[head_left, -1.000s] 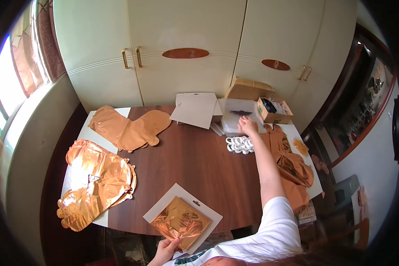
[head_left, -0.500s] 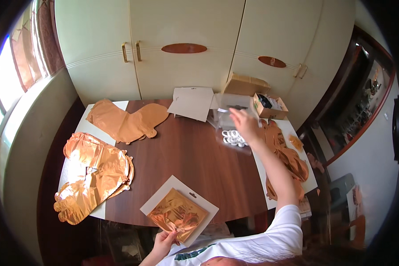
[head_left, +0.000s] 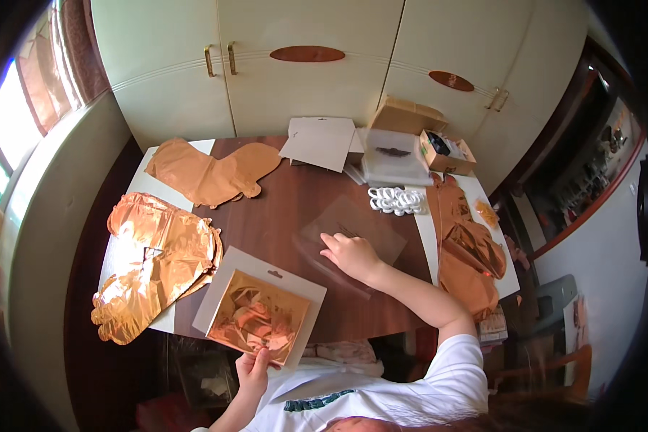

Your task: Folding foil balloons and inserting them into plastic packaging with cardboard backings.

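Observation:
Near the front edge of the table, my left hand (head_left: 253,371) pinches a light grey hang-hole card (head_left: 299,284) by its lower edge. A folded copper foil balloon (head_left: 255,313) lies flat against the card, under my thumb. My right hand (head_left: 353,258) is over the middle of the table, its fingers closed on a clear plastic bag (head_left: 379,234). The bag has a dark mark and slants above the wood. Part of it is hidden by my hand and forearm.
Flat copper foil balloons (head_left: 158,266) lie on the left, with matte ones (head_left: 209,176) behind. Grey cards (head_left: 317,140), a stack of clear bags (head_left: 396,162), white rings (head_left: 397,200) and a small box (head_left: 450,162) stand at the back. More copper foil (head_left: 464,245) lines the right side.
My right hand has come back from the bag stack toward me, drawing one clear bag with it. My left hand has shifted left and slightly up with the card.

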Available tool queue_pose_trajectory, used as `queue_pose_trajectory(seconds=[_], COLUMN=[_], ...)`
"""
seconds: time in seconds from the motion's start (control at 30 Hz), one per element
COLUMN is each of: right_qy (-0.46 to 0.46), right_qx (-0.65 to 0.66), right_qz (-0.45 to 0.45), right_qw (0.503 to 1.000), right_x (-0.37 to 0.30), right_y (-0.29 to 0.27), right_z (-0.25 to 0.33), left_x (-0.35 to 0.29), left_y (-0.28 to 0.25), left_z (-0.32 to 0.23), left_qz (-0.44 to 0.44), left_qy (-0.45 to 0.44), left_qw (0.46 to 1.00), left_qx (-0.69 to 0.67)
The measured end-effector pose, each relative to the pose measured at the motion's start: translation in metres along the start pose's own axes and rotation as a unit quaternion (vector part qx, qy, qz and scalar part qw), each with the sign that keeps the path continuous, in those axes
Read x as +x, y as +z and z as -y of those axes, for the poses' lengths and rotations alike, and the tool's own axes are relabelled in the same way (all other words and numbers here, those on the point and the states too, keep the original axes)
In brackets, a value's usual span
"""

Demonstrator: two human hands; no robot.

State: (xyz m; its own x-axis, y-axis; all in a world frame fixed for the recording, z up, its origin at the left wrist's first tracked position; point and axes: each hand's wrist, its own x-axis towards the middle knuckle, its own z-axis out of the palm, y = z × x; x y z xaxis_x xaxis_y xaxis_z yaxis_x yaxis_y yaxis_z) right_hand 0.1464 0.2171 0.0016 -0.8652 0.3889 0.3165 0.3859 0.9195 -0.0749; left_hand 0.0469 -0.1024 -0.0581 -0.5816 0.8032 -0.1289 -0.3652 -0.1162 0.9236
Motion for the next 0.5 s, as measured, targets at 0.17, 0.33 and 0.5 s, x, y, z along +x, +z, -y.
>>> queue_pose_trajectory(seconds=[0.17, 0.33, 0.5], right_qy=[-0.018, -0.036, -0.027], right_qx=[-0.003, 0.008, 0.013], right_qz=[-0.048, -0.051, -0.042], right_qw=[0.999, 0.998, 0.999], right_x=[-0.003, -0.007, -0.007], right_y=[0.006, 0.019, 0.018], right_z=[0.020, 0.020, 0.026], left_x=[0.008, 0.002, 0.000], left_y=[0.020, 0.020, 0.021], left_z=[0.005, 0.003, -0.002], left_qz=[-0.019, -0.043, -0.062], left_qy=[-0.004, 0.010, 0.054], left_qw=[1.000, 0.999, 0.996], left_qx=[-0.012, -0.028, -0.028])
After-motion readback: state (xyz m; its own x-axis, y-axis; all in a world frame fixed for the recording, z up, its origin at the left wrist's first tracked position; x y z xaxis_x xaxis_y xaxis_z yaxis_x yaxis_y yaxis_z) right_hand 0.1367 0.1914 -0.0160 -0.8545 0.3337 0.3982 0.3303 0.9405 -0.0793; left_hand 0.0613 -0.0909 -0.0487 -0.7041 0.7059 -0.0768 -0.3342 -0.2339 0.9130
